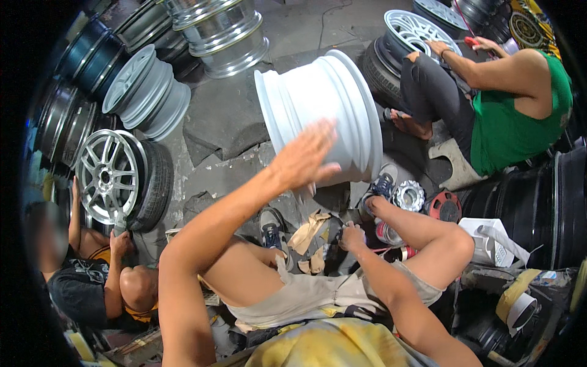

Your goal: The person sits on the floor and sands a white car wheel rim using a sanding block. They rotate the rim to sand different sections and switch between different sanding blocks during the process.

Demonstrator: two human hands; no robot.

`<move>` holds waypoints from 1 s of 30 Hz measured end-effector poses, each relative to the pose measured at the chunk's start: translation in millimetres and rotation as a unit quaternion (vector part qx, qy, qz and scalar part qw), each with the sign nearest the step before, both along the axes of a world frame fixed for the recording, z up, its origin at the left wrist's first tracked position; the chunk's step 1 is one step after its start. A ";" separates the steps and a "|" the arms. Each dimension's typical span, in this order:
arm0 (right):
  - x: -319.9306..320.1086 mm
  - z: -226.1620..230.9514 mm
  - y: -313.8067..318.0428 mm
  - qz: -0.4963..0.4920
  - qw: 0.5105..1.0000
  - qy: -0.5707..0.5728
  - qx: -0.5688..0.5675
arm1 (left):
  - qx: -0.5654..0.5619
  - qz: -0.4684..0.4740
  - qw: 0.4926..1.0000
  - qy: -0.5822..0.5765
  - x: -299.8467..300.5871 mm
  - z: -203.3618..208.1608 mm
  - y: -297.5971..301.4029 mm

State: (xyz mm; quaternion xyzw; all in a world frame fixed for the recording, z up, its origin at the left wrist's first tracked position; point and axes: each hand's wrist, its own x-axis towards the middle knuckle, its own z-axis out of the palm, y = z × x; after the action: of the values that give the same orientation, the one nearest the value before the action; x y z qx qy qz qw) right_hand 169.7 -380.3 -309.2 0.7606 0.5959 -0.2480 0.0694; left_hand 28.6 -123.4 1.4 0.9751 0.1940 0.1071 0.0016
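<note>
A large, pale grey wheel rim (315, 92) stands on its edge on the floor in front of me, its barrel facing my legs. Over the lower near part of the barrel lies my left hand (307, 156), fingers stretched out and slightly blurred; nothing is held in it. Whether the palm presses on the metal I cannot tell. Lower, between my knees, my right hand (351, 237) is closed around something dark that its fingers mostly hide. Torn pieces of tan paper (307, 232) lie just left of that hand, and a small can (386, 233) stands to its right.
At right, a person in green (520, 116) works at a spoked rim (419, 33). Another person (88, 287) at left holds a silver wheel (105, 177). Stacked rims (220, 37) stand behind. A chrome round part (408, 197), red disc (445, 208) and white container (486, 241) lie by my right knee.
</note>
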 end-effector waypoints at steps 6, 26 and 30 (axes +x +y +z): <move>-18.3 58.3 32.1 -0.047 0.998 0.024 -0.019 | -0.251 -0.050 0.966 0.029 -23.8 21.9 -57.2; 4.5 356.6 34.6 -0.233 0.685 0.594 0.351 | -0.648 -0.009 0.762 0.013 -43.2 72.7 -43.0; 4.0 348.9 35.3 -0.250 0.686 0.597 0.334 | -0.638 -0.017 0.770 -0.017 -48.1 77.0 -39.0</move>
State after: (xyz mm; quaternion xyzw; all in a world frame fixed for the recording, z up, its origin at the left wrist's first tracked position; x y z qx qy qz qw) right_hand 173.7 -345.0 39.8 0.5456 0.3426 -0.4423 -0.6240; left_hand -19.5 -162.4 78.4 0.7510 0.2008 -0.0253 0.6285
